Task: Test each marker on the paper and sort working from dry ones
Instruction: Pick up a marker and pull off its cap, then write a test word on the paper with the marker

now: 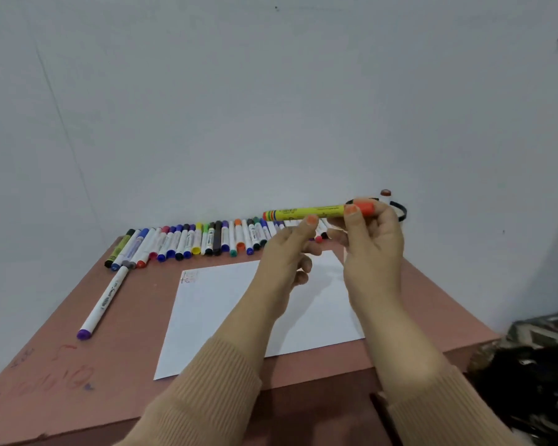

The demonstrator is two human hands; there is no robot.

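A yellow marker with an orange cap (306, 213) is held level in the air above the far side of the table. My right hand (372, 246) grips its orange cap end. My left hand (287, 259) touches the barrel from below with a fingertip, its other fingers loosely curled. Below the hands lies a white sheet of paper (216, 313) with a few small test marks (189, 276) in its far left corner. A row of several capped markers (207, 241) lies along the back of the table by the wall. One white marker with a purple cap (102, 304) lies apart at the left.
The pinkish table (62, 358) has scribbles on its near left part. A dark ring-shaped object (400, 212) and a small brown-topped item (385, 192) sit at the back right behind my right hand. A dark patterned fabric (535, 365) lies off the table's right edge.
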